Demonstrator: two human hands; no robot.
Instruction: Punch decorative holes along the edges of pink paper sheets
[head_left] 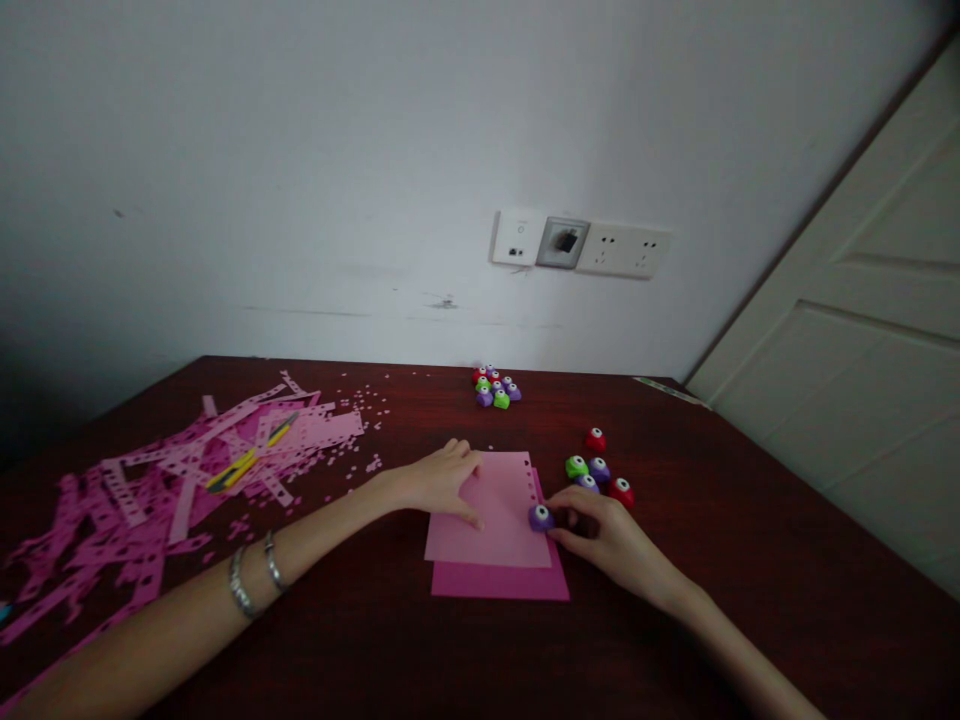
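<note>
My left hand (442, 482) lies flat, fingers spread, on the left part of a light pink paper sheet (504, 515). That sheet lies on a darker pink sheet (517, 583). My right hand (604, 530) is closed around a small purple paper punch (540, 517) at the pink sheet's right edge. A row of punched holes runs along that edge. Several more small punches, green (576, 466), purple (598, 468) and red (621, 491), sit just beyond my right hand.
A second cluster of small punches (495, 388) stands near the wall. Punched pink paper strips and scraps (150, 490) cover the dark wooden table's (750, 560) left side, with a yellow utility knife (247, 460) among them. Wall sockets (581, 243) are above; a door (862, 340) is at right.
</note>
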